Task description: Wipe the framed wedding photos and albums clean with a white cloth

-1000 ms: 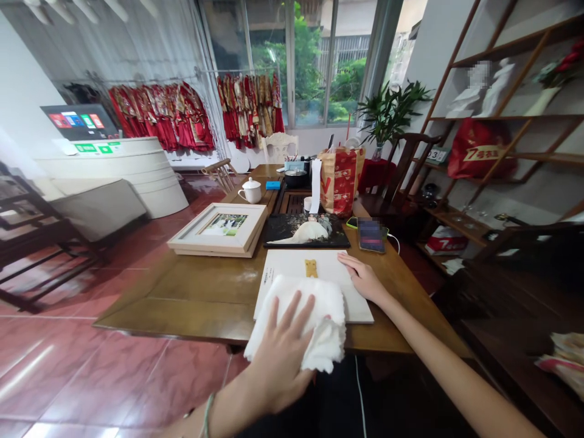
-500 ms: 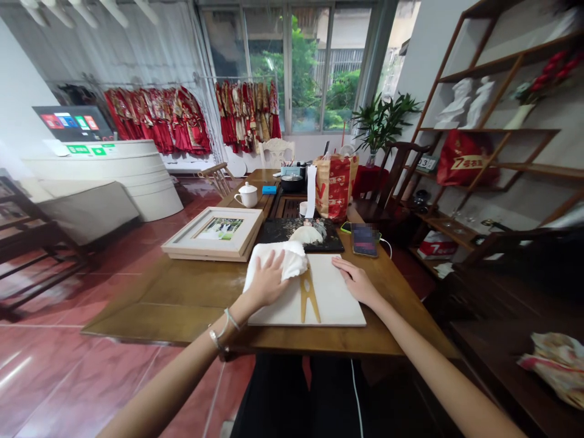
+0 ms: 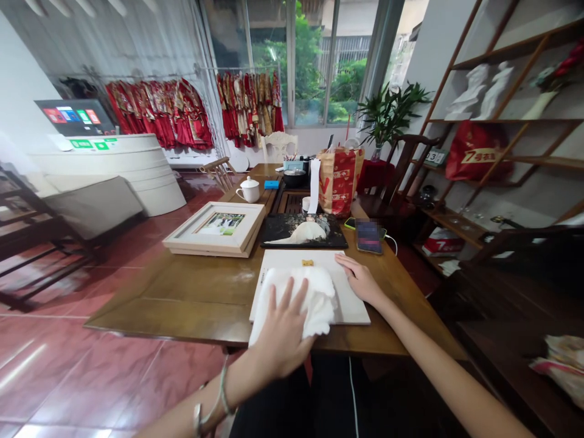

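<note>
A white board (image 3: 283,258) lies near the front edge of the wooden table. Spread over its front left part is a white cloth (image 3: 325,298), which overhangs the board's front edge. My left hand (image 3: 280,331) presses flat on this cloth, fingers apart. Most of a yellow-gold shape (image 3: 308,263) on the board is hidden under the cloth; just its top shows. At the board's right side rests my right hand (image 3: 358,275), fingers stretched out and lying flat on the surface, holding nothing.
Stacked picture frames (image 3: 214,228) lie to the left. Behind the board is a dark photo panel (image 3: 283,226). A phone (image 3: 368,236) with a cable is at the right. Farther back stand a white lidded mug (image 3: 249,190) and a red-brown paper bag (image 3: 338,182).
My left hand has slid the cloth toward me and to the right, covering most of the yellow-gold shape. The board's upper left is now exposed. My right hand stays in place.
</note>
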### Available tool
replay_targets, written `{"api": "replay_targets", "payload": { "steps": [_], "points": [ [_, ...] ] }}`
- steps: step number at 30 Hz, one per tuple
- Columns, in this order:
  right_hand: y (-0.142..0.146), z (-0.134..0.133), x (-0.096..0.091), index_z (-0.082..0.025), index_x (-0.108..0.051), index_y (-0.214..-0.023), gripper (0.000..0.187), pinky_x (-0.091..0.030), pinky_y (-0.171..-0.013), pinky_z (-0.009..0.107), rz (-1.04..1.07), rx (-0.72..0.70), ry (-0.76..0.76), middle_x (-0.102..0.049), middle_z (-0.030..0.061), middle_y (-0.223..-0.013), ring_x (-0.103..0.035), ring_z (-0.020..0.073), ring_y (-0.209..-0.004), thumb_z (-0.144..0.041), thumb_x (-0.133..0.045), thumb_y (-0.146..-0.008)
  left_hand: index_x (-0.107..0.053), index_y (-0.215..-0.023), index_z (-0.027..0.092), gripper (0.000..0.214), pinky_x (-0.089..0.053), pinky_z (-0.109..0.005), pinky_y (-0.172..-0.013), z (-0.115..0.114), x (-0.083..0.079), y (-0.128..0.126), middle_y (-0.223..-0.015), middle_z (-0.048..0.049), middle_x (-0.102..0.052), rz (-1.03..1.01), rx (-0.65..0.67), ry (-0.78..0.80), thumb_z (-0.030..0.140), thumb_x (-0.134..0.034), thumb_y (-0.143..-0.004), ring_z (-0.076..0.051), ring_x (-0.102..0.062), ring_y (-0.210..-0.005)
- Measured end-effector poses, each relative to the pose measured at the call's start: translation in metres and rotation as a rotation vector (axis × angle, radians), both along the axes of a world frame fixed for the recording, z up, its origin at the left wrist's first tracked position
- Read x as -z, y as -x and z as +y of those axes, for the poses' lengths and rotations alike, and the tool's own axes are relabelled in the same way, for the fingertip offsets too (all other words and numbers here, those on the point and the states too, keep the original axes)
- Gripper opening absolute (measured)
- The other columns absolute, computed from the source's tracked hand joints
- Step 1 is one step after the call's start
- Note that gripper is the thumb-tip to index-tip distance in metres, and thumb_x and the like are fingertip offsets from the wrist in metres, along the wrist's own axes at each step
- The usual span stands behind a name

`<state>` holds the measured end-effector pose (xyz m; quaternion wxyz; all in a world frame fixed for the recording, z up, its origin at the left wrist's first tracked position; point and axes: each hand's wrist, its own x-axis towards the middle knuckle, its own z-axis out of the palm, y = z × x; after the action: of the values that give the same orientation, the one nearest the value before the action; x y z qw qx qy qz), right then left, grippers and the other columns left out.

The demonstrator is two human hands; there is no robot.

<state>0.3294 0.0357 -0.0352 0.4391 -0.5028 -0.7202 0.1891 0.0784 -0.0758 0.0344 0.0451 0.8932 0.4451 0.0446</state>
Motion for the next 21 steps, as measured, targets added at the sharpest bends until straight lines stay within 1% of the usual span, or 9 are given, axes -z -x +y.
{"api": "replay_targets", "payload": {
  "steps": [2, 5, 7, 9, 10, 12, 14, 18, 21],
  "points": [
    [-0.001, 0.000, 0.000, -0.023, -0.070, -0.115, 0.042, -0.036, -0.113, 0.048, -0.003, 0.001, -0.001, -0.064, 0.0061, -0.128, -0.053, 0.0232, -0.126, -0.012, -0.044, -0.083, -0.048, -0.140, 0.023, 0.050, -0.011, -0.069, -0.111, 0.025, -0.001, -0.005, -0.159, -0.0098, -0.022, 0.005, -0.039, -0.012, 0.037, -0.043, -0.093, -0.041, -0.011, -0.146],
    [-0.001, 0.001, 0.001, -0.022, -0.070, -0.115, 0.041, -0.037, -0.112, 0.048, -0.004, 0.006, -0.002, -0.064, 0.0066, -0.128, -0.054, 0.0229, -0.126, -0.014, -0.044, -0.084, -0.047, -0.141, 0.019, 0.049, -0.014, -0.066, -0.111, 0.069, -0.004, -0.005, -0.157, -0.0122, -0.026, 0.015, -0.126, -0.020, 0.037, -0.035, -0.096, -0.039, -0.015, -0.145],
    [-0.002, 0.002, 0.001, -0.024, -0.070, -0.115, 0.041, -0.037, -0.112, 0.047, -0.003, 0.009, -0.002, -0.064, 0.0054, -0.128, -0.054, 0.0222, -0.126, -0.014, -0.045, -0.084, -0.046, -0.141, 0.019, 0.050, -0.015, -0.066, -0.111, 0.094, -0.006, -0.003, -0.156, -0.0127, -0.030, 0.018, -0.171, -0.010, 0.039, -0.031, -0.098, -0.039, -0.017, -0.145],
    [-0.002, 0.003, 0.002, -0.024, -0.070, -0.114, 0.041, -0.037, -0.112, 0.047, -0.003, 0.009, -0.001, -0.065, 0.0049, -0.128, -0.054, 0.0220, -0.125, -0.013, -0.045, -0.084, -0.045, -0.142, 0.020, 0.051, -0.016, -0.067, -0.110, 0.108, -0.007, -0.001, -0.155, -0.0126, -0.033, 0.013, -0.197, -0.007, 0.041, -0.026, -0.099, -0.039, -0.018, -0.145],
    [-0.002, 0.003, 0.002, -0.024, -0.070, -0.114, 0.041, -0.037, -0.112, 0.047, -0.003, 0.009, 0.000, -0.065, 0.0051, -0.128, -0.055, 0.0222, -0.125, -0.013, -0.045, -0.084, -0.044, -0.143, 0.020, 0.052, -0.016, -0.067, -0.110, 0.111, -0.007, 0.000, -0.154, -0.0125, -0.033, 0.010, -0.201, -0.008, 0.042, -0.025, -0.100, -0.039, -0.018, -0.145],
    [-0.002, 0.003, 0.001, -0.023, -0.070, -0.114, 0.041, -0.037, -0.112, 0.048, -0.003, 0.006, 0.001, -0.065, 0.0056, -0.127, -0.055, 0.0225, -0.125, -0.013, -0.045, -0.083, -0.044, -0.143, 0.021, 0.052, -0.016, -0.067, -0.110, 0.108, -0.007, 0.001, -0.154, -0.0122, -0.034, 0.008, -0.191, -0.005, 0.042, -0.024, -0.100, -0.038, -0.018, -0.145],
    [-0.002, 0.003, 0.001, -0.023, -0.070, -0.113, 0.041, -0.037, -0.112, 0.048, -0.005, 0.005, 0.001, -0.065, 0.0064, -0.127, -0.055, 0.0227, -0.125, -0.012, -0.044, -0.083, -0.045, -0.142, 0.020, 0.051, -0.015, -0.065, -0.112, 0.095, -0.007, 0.003, -0.155, -0.0115, -0.031, 0.010, -0.162, 0.000, 0.041, -0.026, -0.099, -0.037, -0.016, -0.146],
    [-0.001, 0.001, 0.000, -0.023, -0.070, -0.113, 0.041, -0.037, -0.112, 0.048, -0.004, 0.005, 0.000, -0.064, 0.0058, -0.128, -0.054, 0.0229, -0.125, -0.013, -0.044, -0.084, -0.043, -0.143, 0.022, 0.049, -0.015, -0.063, -0.113, 0.054, -0.005, 0.009, -0.159, -0.0084, -0.024, 0.003, -0.067, -0.010, 0.036, -0.036, -0.097, -0.036, -0.012, -0.147],
    [-0.001, 0.000, 0.000, -0.025, -0.071, -0.113, 0.041, -0.036, -0.112, 0.048, -0.003, 0.002, -0.001, -0.065, 0.0040, -0.128, -0.053, 0.0231, -0.127, -0.014, -0.045, -0.083, -0.039, -0.145, 0.026, 0.051, -0.015, -0.064, -0.113, 0.022, -0.005, 0.017, -0.159, -0.0074, -0.023, -0.022, -0.001, -0.015, 0.037, -0.039, -0.096, -0.036, -0.013, -0.147]
  ]
}}
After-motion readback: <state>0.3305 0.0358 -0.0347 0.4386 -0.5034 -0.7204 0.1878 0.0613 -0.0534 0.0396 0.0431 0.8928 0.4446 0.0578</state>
